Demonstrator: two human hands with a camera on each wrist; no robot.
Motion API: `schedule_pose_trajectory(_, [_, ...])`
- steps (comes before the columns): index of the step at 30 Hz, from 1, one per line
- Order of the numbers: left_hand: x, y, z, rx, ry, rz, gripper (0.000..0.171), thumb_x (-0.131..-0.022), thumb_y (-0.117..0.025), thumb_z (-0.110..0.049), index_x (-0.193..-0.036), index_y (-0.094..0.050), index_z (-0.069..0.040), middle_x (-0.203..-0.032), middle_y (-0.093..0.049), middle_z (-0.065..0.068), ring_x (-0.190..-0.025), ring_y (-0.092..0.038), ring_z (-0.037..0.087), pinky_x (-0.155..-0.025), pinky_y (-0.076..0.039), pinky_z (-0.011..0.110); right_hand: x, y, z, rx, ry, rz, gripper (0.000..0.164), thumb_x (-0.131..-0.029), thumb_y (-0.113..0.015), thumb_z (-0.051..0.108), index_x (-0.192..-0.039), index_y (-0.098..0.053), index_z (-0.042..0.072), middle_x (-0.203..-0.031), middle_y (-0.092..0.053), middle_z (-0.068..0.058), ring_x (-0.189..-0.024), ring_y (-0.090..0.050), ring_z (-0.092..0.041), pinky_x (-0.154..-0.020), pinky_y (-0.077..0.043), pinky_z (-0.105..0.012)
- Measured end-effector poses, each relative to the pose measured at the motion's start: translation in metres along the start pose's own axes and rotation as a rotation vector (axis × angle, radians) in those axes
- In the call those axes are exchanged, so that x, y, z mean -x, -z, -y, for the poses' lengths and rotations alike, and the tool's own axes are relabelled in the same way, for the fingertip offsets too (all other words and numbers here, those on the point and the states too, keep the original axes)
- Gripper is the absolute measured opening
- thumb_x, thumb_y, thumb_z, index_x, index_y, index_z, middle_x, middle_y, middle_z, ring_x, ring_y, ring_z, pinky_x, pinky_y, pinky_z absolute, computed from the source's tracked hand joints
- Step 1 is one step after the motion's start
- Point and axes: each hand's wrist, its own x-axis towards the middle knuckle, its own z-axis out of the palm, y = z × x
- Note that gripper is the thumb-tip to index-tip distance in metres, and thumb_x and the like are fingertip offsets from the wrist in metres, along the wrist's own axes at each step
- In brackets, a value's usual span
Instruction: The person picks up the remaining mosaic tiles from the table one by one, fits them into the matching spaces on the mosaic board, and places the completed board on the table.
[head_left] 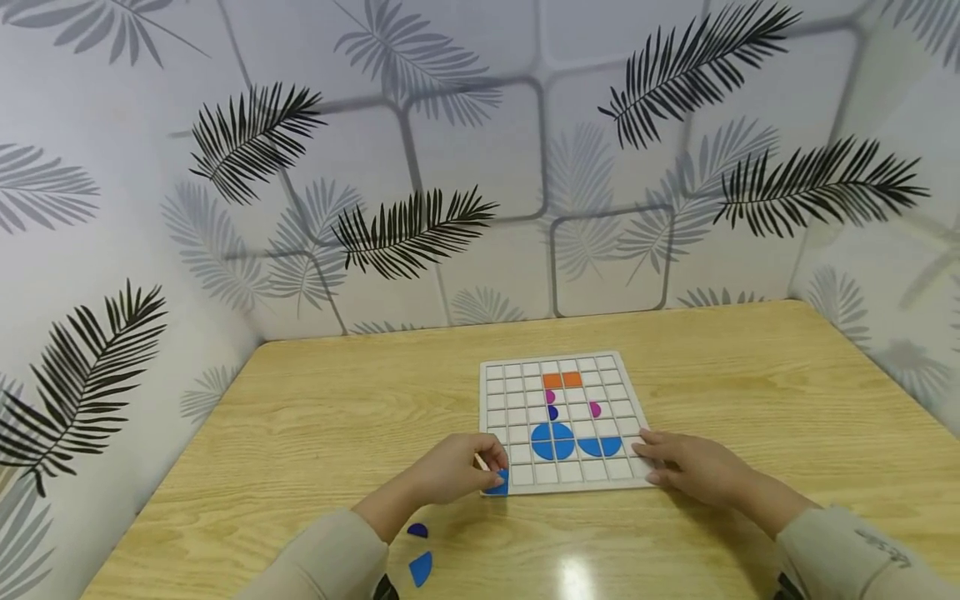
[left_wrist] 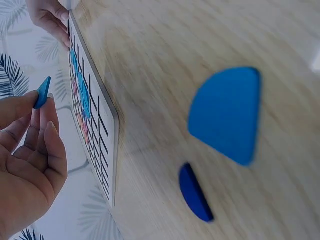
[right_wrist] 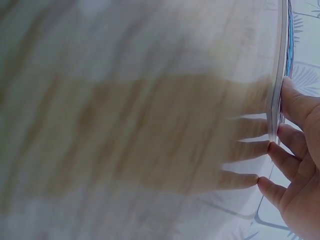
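My left hand (head_left: 455,468) pinches a blue quarter-circle piece (head_left: 498,483) between thumb and fingertips, at the near-left corner of a white grid board (head_left: 536,476). The left wrist view shows the held piece (left_wrist: 43,93) from its thin side. My right hand (head_left: 697,468) rests its fairly straight fingers against the board's right edge, seen also from the right hand (right_wrist: 303,160) in its wrist view. On the board lie a blue circle of quarter pieces (head_left: 543,451), a blue half circle (head_left: 600,447), orange squares (head_left: 572,380), magenta half circles (head_left: 596,409) and a small dark blue half circle (head_left: 552,412).
On the wooden table (head_left: 337,433), near my left forearm, lie a loose blue quarter circle (head_left: 422,569) and a small dark blue half circle (head_left: 417,530). A wall with leaf patterns (head_left: 480,167) stands behind the table's far edge.
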Motion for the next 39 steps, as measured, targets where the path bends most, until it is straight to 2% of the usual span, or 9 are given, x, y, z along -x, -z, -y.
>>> schedule_pose_trajectory(5, [-0.014,-0.003,-0.007,-0.016,-0.038,-0.002,0.010,-0.079,-0.060,-0.006,-0.084,-0.058,-0.014,-0.077,-0.054,-0.006,-0.070,-0.050,0.010,-0.061,-0.042,0.023,-0.002,-0.003,-0.005,0.019,0.043,-0.048,0.046,-0.083,-0.053,0.038,-0.114,-0.056,0.005,-0.120,-0.047,-0.018,-0.106,-0.044,-0.038,-0.086,-0.034,-0.047])
schedule_pose_trajectory(10, [-0.029,-0.007,-0.012,-0.017,-0.053,-0.003,0.010,-0.079,-0.060,-0.005,-0.083,-0.057,-0.013,-0.077,-0.054,-0.006,-0.068,-0.053,0.010,-0.060,-0.043,0.022,-0.003,0.002,0.000,-0.005,0.002,0.000,0.046,-0.083,-0.054,0.035,-0.116,-0.055,0.003,-0.123,-0.045,-0.018,-0.110,-0.041,-0.038,-0.087,-0.032,-0.049])
schedule_pose_trajectory(17, [-0.045,-0.011,-0.016,0.000,-0.079,-0.006,0.009,-0.080,-0.059,-0.002,-0.088,-0.058,-0.005,-0.083,-0.056,0.002,-0.065,-0.055,0.008,-0.061,-0.044,0.020,-0.003,0.002,0.005,0.002,-0.024,0.029,0.043,-0.082,-0.057,0.028,-0.116,-0.054,0.002,-0.124,-0.044,-0.017,-0.111,-0.040,-0.037,-0.087,-0.032,-0.048])
schedule_pose_trajectory(24, [-0.061,-0.016,-0.019,-0.092,-0.092,-0.017,0.014,-0.081,-0.060,-0.009,-0.094,-0.061,-0.013,-0.081,-0.054,-0.007,-0.075,-0.049,0.006,-0.061,-0.041,0.020,0.000,0.002,0.005,0.007,-0.036,0.042,0.044,-0.082,-0.056,0.030,-0.117,-0.053,0.003,-0.124,-0.045,-0.017,-0.111,-0.040,-0.037,-0.086,-0.033,-0.049])
schedule_pose_trajectory(27, [-0.067,-0.018,-0.020,-0.104,-0.078,-0.020,0.017,-0.081,-0.059,-0.010,-0.098,-0.061,-0.016,-0.081,-0.052,-0.008,-0.073,-0.049,0.006,-0.059,-0.040,0.020,0.001,0.002,0.004,0.017,-0.032,0.036,0.045,-0.082,-0.056,0.032,-0.117,-0.054,0.003,-0.124,-0.045,-0.016,-0.110,-0.041,-0.037,-0.086,-0.034,-0.048])
schedule_pose_trajectory(32, [-0.076,-0.021,-0.019,-0.080,-0.056,-0.027,0.016,-0.083,-0.058,-0.009,-0.096,-0.062,-0.016,-0.081,-0.051,-0.006,-0.067,-0.047,0.007,-0.056,-0.039,0.019,-0.001,0.001,0.004,0.026,-0.029,0.031,0.045,-0.082,-0.056,0.031,-0.117,-0.054,0.003,-0.124,-0.045,-0.016,-0.110,-0.041,-0.037,-0.085,-0.034,-0.048])
schedule_pose_trajectory(39, [-0.090,-0.026,-0.018,-0.107,-0.066,-0.031,0.016,-0.083,-0.057,-0.010,-0.098,-0.061,-0.013,-0.083,-0.051,-0.007,-0.073,-0.047,0.007,-0.061,-0.040,0.019,-0.002,0.002,0.006,0.018,-0.028,0.031,0.044,-0.082,-0.056,0.030,-0.117,-0.054,0.004,-0.123,-0.045,-0.016,-0.110,-0.042,-0.036,-0.085,-0.035,-0.047])
